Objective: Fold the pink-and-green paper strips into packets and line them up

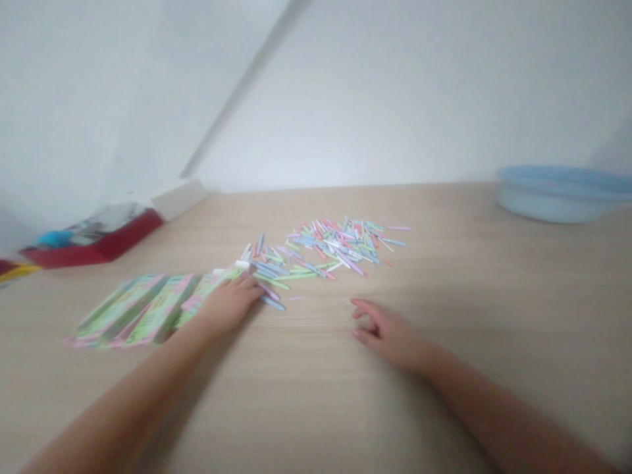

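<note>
A loose heap of slim pastel pens in pink, blue, green, purple and white lies mid-table. My left hand rests palm down at the heap's left edge, fingers stretched over the end of a green-and-pink printed packet. A few pens lie right beside its fingertips; what is beneath the palm is hidden. My right hand hovers or rests low over the wood, nearer to me than the heap, its index finger and thumb apart and nothing between them. Blur softens both hands.
Two more green-and-pink packets lie side by side at the left. Behind them stands a dark red tray of mixed items, with a white box beside it. A light blue basin stands back right, near the pale wall.
</note>
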